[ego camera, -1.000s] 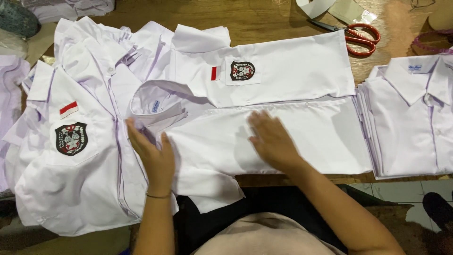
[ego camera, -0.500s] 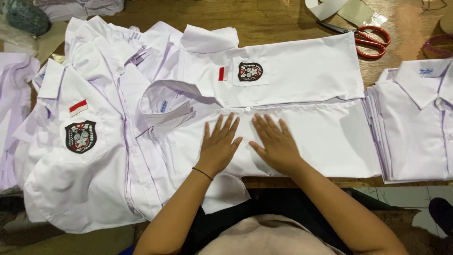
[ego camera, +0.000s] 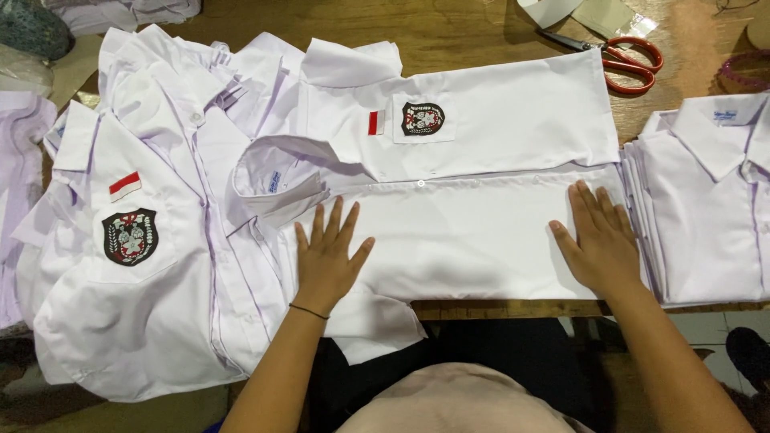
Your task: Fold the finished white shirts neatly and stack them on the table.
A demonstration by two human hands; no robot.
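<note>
A white short-sleeved shirt [ego camera: 473,232] lies spread sideways on the wooden table, collar to the left, with a dark crest patch [ego camera: 423,119] and a small red-and-white flag patch on its upper half. My left hand [ego camera: 327,258] rests flat, fingers spread, on the shirt's lower half near the collar end. My right hand [ego camera: 600,239] presses flat on the same panel at its right end, close to the hem. Both palms face down and hold nothing.
A loose heap of similar white shirts [ego camera: 144,240] with crest patches covers the table's left side. A neat stack of folded white shirts [ego camera: 710,200] sits at the right. Red-handled scissors [ego camera: 626,60] lie at the back right. The table's front edge [ego camera: 497,309] runs just below my hands.
My hands have slid apart along the shirt's lower panel: the left toward the collar end, the right out to the hem end. The cloth between them now lies flatter.
</note>
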